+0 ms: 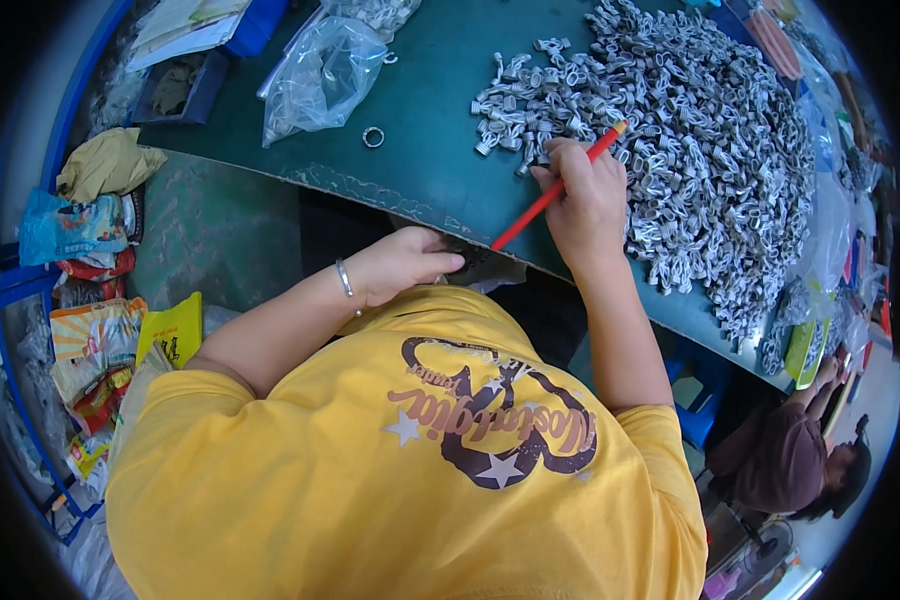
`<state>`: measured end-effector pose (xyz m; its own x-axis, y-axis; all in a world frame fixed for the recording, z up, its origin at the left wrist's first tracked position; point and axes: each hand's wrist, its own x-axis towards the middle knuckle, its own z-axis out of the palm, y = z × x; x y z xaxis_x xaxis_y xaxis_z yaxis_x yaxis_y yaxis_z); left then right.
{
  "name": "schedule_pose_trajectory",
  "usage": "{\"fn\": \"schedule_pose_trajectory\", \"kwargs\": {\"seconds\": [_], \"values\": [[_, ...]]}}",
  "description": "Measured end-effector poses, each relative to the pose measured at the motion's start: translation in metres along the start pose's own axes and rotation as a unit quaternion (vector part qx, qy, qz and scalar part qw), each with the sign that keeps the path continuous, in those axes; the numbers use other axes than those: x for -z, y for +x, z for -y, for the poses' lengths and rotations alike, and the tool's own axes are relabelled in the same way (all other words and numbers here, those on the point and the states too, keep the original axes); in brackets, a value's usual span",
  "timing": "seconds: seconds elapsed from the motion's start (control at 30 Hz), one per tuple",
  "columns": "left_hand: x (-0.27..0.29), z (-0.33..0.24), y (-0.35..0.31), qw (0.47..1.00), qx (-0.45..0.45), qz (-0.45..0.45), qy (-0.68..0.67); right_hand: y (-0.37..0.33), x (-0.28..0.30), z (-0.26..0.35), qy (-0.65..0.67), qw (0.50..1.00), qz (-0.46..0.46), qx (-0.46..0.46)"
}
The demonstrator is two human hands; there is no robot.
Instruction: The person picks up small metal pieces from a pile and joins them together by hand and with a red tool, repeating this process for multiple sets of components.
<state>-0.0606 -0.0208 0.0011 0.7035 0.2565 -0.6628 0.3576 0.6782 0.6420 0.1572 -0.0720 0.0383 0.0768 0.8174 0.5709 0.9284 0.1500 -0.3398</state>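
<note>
My right hand (587,205) is over the table near the left side of a heap of small grey metal fittings (690,140), its fingers closed round a slim red stick (545,207) with a yellowish end. The stick slants from the heap down to the table's front edge. Its exact kind is hard to tell. My left hand (405,265), below a silver bangle, is at the front edge, thumb toward the right and fingers curled. What those fingers hold, if anything, is hidden; something dark shows beside the thumb.
A lone metal ring (373,137) lies on the green table (420,130) near a clear plastic bag (325,75). A small bin (180,90) stands at the far left. Colourful packages (95,330) fill a blue rack on the left. Another person (785,455) works at the right.
</note>
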Motion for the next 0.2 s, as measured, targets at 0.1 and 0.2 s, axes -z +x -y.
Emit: {"fn": "schedule_pose_trajectory", "kwargs": {"seconds": [0.1, 0.2], "values": [[-0.004, -0.01, -0.006, 0.987, -0.031, 0.072, 0.141, 0.0, -0.004, -0.005, -0.025, 1.0, 0.011, 0.001], [-0.008, -0.024, -0.013, 0.978, -0.014, 0.105, 0.182, -0.004, -0.002, -0.002, -0.003, 0.999, 0.003, -0.031]]}}
